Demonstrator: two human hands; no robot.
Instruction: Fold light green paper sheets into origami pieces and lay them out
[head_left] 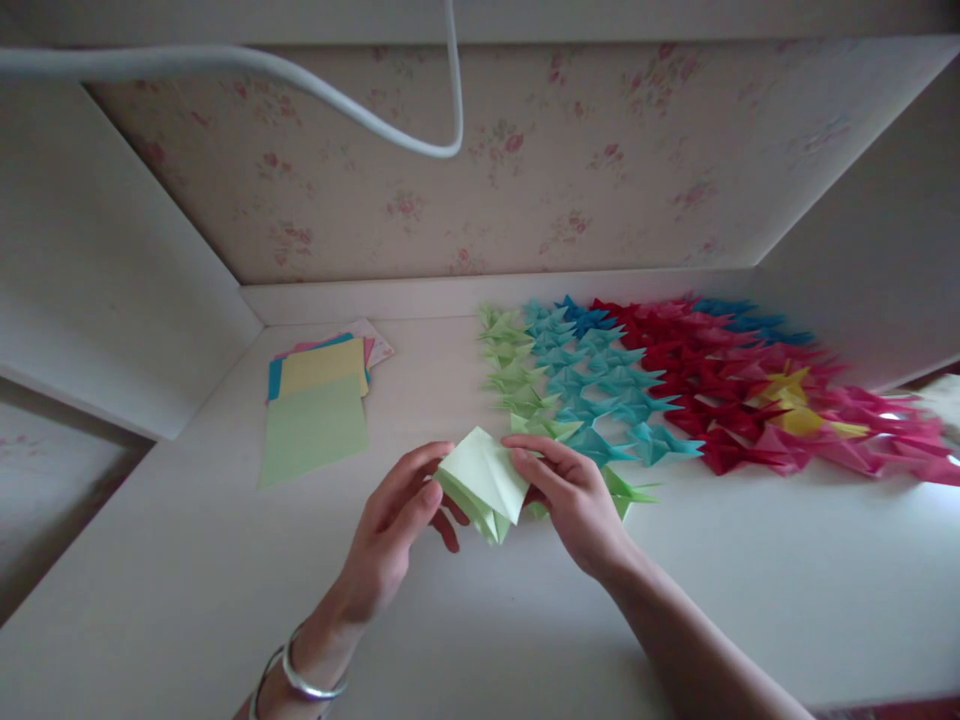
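Observation:
A partly folded piece of light green origami paper (486, 474) is held above the white table, between my two hands. Its top is a diamond-shaped flap, and loose folded layers hang open at the lower edge. My left hand (401, 515) pinches its left corner between thumb and fingers; a silver bangle circles that wrist. On the opposite corner, my right hand (568, 492) grips with thumb and fingertips. Just behind my right hand lies a green paper crane (626, 492), partly hidden by it.
Rows of folded cranes fill the right side: light green (517, 375), turquoise (592, 375), red and pink (697, 400), with yellow ones (791, 400). At left lies a stack of coloured square sheets (315, 430). A white cable (360, 110) hangs overhead before a floral back wall (480, 200).

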